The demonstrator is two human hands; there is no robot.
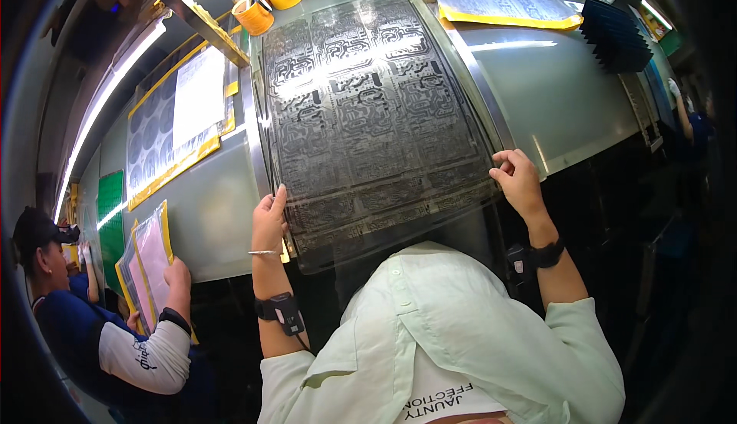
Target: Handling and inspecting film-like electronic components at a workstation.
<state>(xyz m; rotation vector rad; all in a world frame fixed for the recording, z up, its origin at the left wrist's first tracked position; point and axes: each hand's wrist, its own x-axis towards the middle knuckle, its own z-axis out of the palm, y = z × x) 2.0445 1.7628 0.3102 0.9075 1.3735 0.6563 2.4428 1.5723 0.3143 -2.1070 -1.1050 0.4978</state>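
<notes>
On your left, a worker (104,336) holds yellow-edged sheets (153,255), so there is less room that way. Your left hand (269,221) has its grip pinched on the left edge of the big dark film (376,128), whose near end comes close to your shirt (437,290). Your right hand (519,182) pinches the right edge, maybe so the film stays flat. Farther right, the tabletop (587,117) has more open room.
</notes>
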